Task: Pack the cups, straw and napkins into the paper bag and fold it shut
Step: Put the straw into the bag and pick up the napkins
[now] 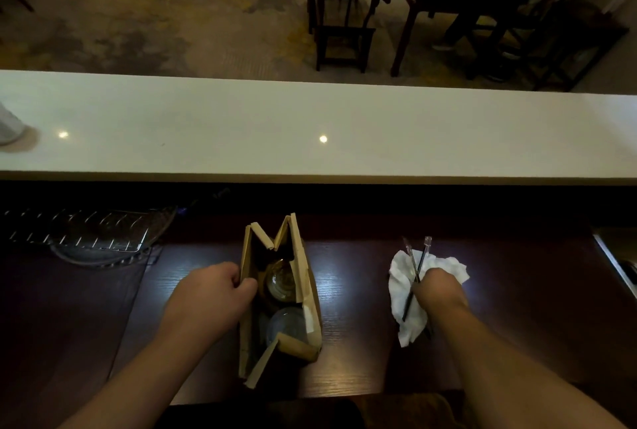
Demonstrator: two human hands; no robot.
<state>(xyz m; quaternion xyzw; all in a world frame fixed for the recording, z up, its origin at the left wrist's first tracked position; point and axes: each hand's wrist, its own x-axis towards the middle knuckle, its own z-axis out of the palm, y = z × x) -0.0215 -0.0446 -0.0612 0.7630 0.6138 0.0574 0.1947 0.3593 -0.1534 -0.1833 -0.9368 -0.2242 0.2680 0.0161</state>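
I see both cups (282, 294) bagged; my left hand (213, 294) grips the bag (312, 311) rim, my right hand (439, 291), at 3 o'clock, clutches straws (415, 273) and napkins (401, 294). Folding remains.

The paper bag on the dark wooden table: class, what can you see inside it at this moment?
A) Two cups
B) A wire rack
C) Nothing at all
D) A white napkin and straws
A: looking down into the open paper bag, two cups sit one behind the other, while the napkin and straws are outside it under the right hand; the left hand grips the bag's rim.
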